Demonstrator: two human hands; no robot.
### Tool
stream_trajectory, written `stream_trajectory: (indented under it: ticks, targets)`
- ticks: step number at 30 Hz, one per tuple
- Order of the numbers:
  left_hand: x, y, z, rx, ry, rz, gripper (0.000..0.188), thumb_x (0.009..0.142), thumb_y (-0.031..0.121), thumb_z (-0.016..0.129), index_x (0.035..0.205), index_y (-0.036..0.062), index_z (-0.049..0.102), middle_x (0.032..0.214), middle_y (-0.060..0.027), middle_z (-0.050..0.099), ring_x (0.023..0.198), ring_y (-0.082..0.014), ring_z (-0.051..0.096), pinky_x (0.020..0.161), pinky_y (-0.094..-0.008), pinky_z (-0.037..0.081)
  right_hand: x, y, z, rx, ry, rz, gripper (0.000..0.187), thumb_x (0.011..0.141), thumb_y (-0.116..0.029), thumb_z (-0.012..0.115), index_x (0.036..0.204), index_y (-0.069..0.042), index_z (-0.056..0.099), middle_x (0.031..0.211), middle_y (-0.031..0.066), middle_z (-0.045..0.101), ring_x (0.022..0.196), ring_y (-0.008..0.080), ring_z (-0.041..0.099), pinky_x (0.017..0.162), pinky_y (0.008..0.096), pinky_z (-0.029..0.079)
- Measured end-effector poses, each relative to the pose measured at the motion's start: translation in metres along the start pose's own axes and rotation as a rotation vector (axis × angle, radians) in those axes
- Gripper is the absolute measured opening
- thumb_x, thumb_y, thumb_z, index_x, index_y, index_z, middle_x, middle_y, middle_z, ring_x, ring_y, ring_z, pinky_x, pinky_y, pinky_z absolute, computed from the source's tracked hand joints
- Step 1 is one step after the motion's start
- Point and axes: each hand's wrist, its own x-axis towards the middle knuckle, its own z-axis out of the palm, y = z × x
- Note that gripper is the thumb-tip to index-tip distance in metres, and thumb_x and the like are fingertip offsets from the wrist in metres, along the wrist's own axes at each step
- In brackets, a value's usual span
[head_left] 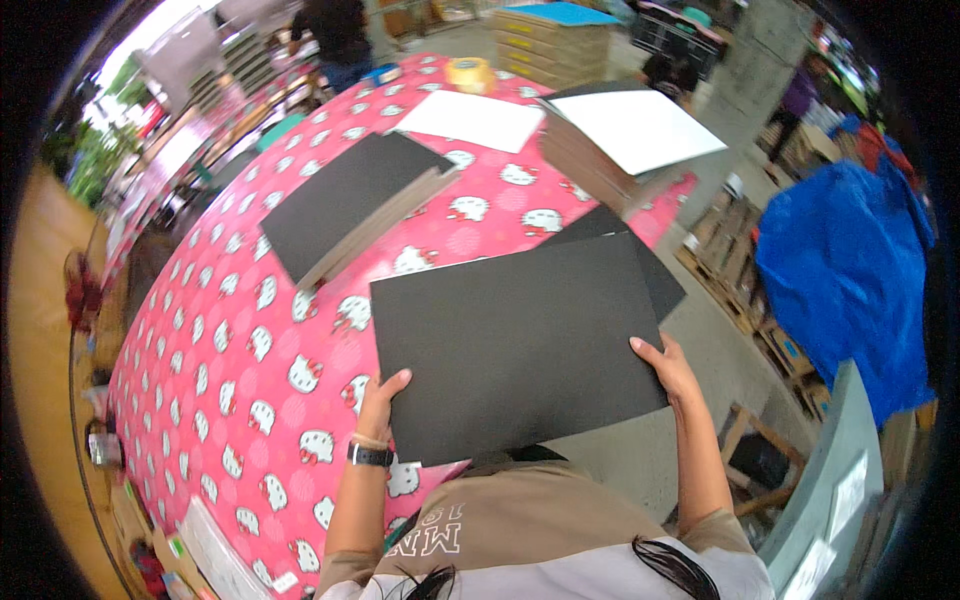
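Note:
A large black rectangular board is held level in front of my body, over the near right edge of the table. My left hand grips its left edge, thumb on top and fingers hidden below. At the opposite edge, my right hand pinches it the same way. Another black board shows from under its far right side, lying at an angle. Beyond and to the left rests a thick stack of black boards. Whether I hold one sheet or several cannot be made out.
The table wears a pink patterned cloth. At its far end are a white sheet, a tall stack topped with white and a yellow tape roll. Wooden pallets and a blue tarp stand right; a person is behind.

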Motion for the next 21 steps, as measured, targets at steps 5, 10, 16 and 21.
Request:
stream_trajectory:
  ticks: [5, 10, 16, 21]
  targets:
    - [-0.087, 0.014, -0.118, -0.04, 0.163, 0.444, 0.073, 0.063, 0.015, 0.072, 0.125, -0.0007, 0.036, 0.113, -0.0102, 0.051, 0.101, -0.0241, 0.052, 0.088, -0.0346, 0.042, 0.011, -0.021, 0.103, -0.074, -0.355, -0.354, 0.074, 0.065, -0.023, 0.075, 0.121, 0.007, 0.038, 0.118, 0.0176, 0.049, 0.108, 0.0236, 0.047, 0.093, 0.033, 0.035]
    - [-0.155, -0.001, -0.228, -0.048, 0.379, 0.612, 0.077, 0.057, 0.004, 0.074, 0.124, 0.0009, 0.037, 0.117, -0.0097, 0.049, 0.106, -0.025, 0.049, 0.093, -0.037, 0.039, 0.042, -0.022, 0.236, -0.039, -0.833, -0.629, 0.085, 0.054, -0.008, 0.08, 0.126, 0.0, 0.035, 0.123, 0.0109, 0.047, 0.115, 0.02, 0.041, 0.097, 0.0322, 0.031]
    - [-0.187, -0.035, -0.253, -0.124, 0.583, 0.628, 0.08, 0.055, -0.005, 0.07, 0.126, 0.0004, 0.033, 0.119, -0.0101, 0.048, 0.109, -0.0234, 0.046, 0.094, -0.0347, 0.037, 0.052, -0.001, 0.314, -0.321, -0.913, -0.684, 0.08, 0.058, -0.015, 0.08, 0.124, 0.0, 0.037, 0.116, 0.0108, 0.051, 0.107, 0.0199, 0.047, 0.093, 0.0314, 0.036]
    - [-0.205, -0.049, -0.256, -0.172, 0.648, 0.734, 0.084, 0.064, 0.023, 0.069, 0.133, 0.0005, 0.026, 0.131, -0.0107, 0.038, 0.121, -0.0246, 0.035, 0.103, -0.0357, 0.023, 0.014, -0.015, 0.33, 0.155, -0.965, -0.542, 0.081, 0.06, -0.015, 0.071, 0.129, 0.0, 0.032, 0.126, 0.0097, 0.042, 0.116, 0.0207, 0.038, 0.099, 0.0325, 0.028]
